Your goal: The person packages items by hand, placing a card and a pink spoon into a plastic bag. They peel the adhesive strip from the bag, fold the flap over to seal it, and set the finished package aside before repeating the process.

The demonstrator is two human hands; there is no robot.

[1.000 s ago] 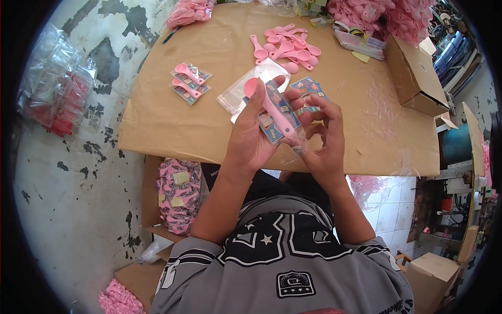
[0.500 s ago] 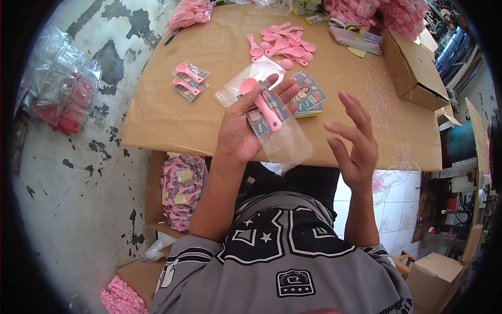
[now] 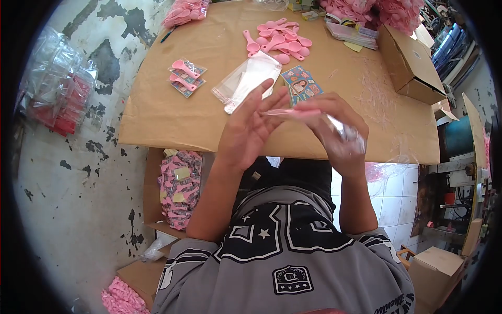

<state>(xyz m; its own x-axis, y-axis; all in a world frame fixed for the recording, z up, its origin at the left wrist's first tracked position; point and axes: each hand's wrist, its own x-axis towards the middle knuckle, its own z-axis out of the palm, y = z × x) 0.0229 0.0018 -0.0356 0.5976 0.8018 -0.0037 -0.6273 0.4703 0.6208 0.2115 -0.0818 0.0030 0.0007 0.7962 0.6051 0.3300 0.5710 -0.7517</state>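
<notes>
My right hand [image 3: 348, 123] grips a clear plastic bag [image 3: 342, 140] with a pink measuring spoon [image 3: 302, 113] in it, seen nearly edge-on. The loose end of the bag folds over the fingers. My left hand [image 3: 244, 128] is open, palm up and fingers apart, right at the bag's left end. Behind it lies a stack of clear bags [image 3: 246, 78]. Blue printed cards [image 3: 301, 83] are stacked just beyond my right hand. Two bagged spoons with cards [image 3: 184, 82] overlap on the left of the table.
Loose pink spoons [image 3: 277, 39] are heaped at the back of the brown-covered table [image 3: 151, 120]. A cardboard box [image 3: 410, 65] stands at the right edge, near big bags of spoons [image 3: 397, 15]. An open carton of packed spoons [image 3: 180, 188] sits below the front edge.
The bag with the spoon has passed from my left palm to my right hand, tilting nearly level. My right hand has closed and moved in; my left has stayed open.
</notes>
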